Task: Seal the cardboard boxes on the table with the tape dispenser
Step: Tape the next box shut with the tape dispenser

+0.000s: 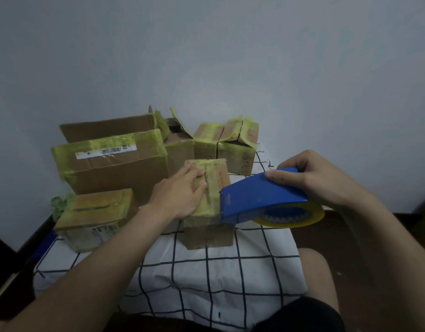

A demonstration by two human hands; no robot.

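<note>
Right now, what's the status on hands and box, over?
Left hand flat on the small box. Right hand grips the tape dispenser, front edge at the box's right edge. Other boxes behind, none in the way.

Blue tape dispenser [259, 195] with a roll of yellowish tape [295, 218] under its shell, raised off the tabletop [206, 271], its front edge touching the right side of the small central box [218, 178], whose top is taped over. Other cardboard boxes stand behind and to the left: a large barcode-labelled box [111, 168], a low taped box [96, 212], and in the back row an open-flapped box [178, 142].
</note>
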